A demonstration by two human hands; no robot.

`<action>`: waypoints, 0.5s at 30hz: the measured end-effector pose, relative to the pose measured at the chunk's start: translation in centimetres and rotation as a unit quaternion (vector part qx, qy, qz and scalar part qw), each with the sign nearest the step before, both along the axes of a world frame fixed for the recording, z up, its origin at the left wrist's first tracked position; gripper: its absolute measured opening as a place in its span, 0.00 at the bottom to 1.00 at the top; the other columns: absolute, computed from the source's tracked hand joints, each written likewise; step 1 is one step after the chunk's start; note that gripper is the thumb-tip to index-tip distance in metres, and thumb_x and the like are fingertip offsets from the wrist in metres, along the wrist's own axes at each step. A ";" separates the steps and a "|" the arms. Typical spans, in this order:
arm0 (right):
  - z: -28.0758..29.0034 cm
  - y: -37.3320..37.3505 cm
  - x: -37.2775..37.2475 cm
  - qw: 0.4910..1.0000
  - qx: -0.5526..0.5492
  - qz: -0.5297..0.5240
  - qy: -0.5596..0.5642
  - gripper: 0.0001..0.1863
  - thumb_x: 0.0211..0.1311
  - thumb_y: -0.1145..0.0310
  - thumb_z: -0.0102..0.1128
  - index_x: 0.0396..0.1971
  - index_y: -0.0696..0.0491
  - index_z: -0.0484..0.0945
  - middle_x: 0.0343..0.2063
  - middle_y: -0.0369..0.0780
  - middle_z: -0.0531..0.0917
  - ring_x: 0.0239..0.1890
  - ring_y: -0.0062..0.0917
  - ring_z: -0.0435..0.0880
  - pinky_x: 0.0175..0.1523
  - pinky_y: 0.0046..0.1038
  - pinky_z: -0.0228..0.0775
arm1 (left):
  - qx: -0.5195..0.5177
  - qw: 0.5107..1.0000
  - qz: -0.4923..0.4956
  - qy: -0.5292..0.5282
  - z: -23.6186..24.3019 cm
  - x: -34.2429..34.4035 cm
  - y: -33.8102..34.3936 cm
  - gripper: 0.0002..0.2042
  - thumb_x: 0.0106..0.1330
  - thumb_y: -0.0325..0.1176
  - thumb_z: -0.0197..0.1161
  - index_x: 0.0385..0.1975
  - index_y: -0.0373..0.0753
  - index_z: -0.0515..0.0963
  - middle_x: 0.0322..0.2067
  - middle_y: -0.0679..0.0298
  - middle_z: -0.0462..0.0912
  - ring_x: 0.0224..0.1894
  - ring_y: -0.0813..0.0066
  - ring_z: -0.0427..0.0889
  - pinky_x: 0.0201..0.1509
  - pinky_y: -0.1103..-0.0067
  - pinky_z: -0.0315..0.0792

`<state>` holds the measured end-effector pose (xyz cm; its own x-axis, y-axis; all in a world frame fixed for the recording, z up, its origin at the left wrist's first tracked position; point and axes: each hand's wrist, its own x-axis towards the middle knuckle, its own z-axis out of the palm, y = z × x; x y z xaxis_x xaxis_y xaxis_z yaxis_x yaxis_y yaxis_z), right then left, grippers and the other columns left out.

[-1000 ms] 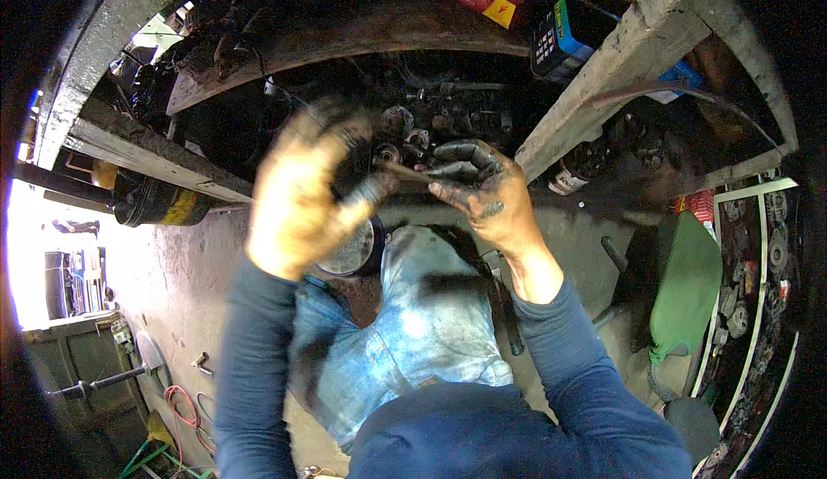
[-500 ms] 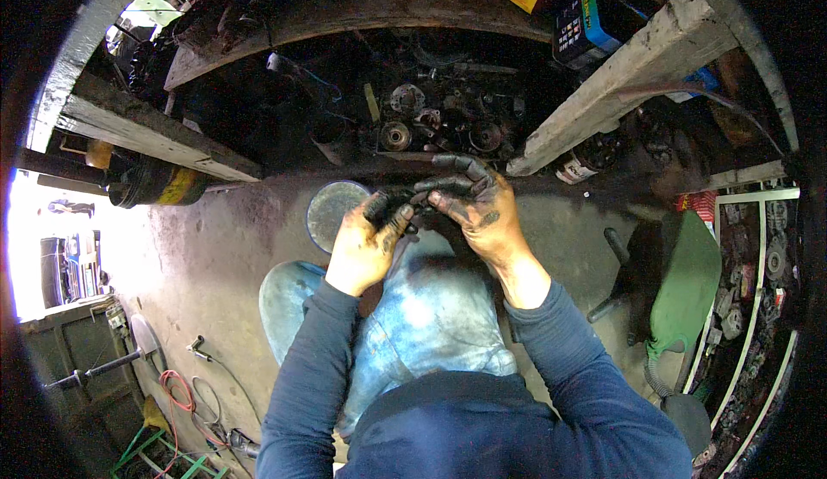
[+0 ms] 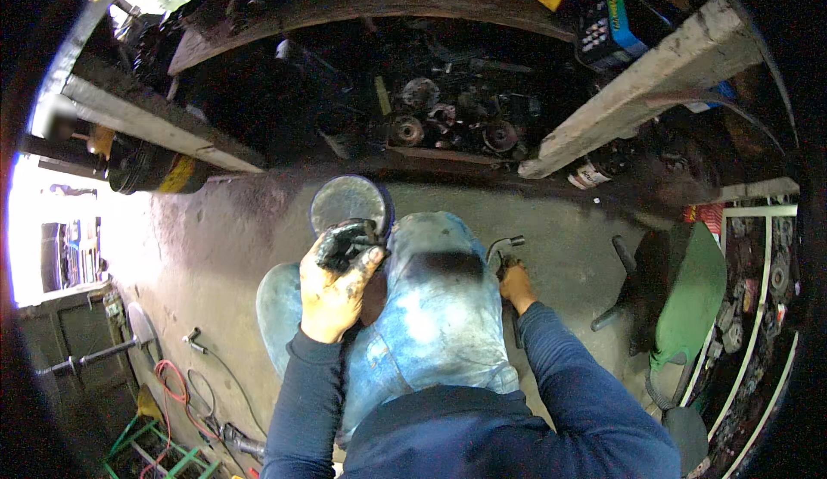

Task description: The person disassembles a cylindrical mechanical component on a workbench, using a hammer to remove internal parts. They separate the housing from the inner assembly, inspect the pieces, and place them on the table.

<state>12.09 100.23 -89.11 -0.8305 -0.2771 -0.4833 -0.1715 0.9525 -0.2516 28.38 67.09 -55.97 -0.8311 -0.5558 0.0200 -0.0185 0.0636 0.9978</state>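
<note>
Left hand (image 3: 334, 288) raised, greasy fingers curled; right hand (image 3: 517, 286) lowered.

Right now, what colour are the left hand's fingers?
Black with grease, on the left hand's fingers; head view shows it best.

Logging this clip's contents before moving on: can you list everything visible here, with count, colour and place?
round container: one, grey with a blue rim, on the floor by the left hand
metal tool: one, dark with a bent end, on the floor at the right hand
metal parts: many, dark and greasy, piled under the shelf ahead
wooden beams: two, pale, slanting at upper left and upper right
box: one, black and blue, on the upper right beam
drum: one, black and yellow, left
green seat: one, right
red cable: one, floor lower left
left hand: one, fingers blackened with grease, beside the container
right hand: one, on the tool
</note>
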 end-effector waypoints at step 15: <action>-1.3 1.0 -1.4 0.990 0.028 -0.134 -0.020 0.20 0.54 0.61 0.70 0.42 0.61 0.86 0.44 0.56 0.87 0.50 0.51 0.87 0.53 0.43 0.80 | -0.011 0.996 0.063 0.068 -0.4 0.8 0.2 0.17 0.62 0.22 0.71 0.51 0.31 0.80 0.41 0.62 0.86 0.43 0.77 0.83 0.52 0.79 0.77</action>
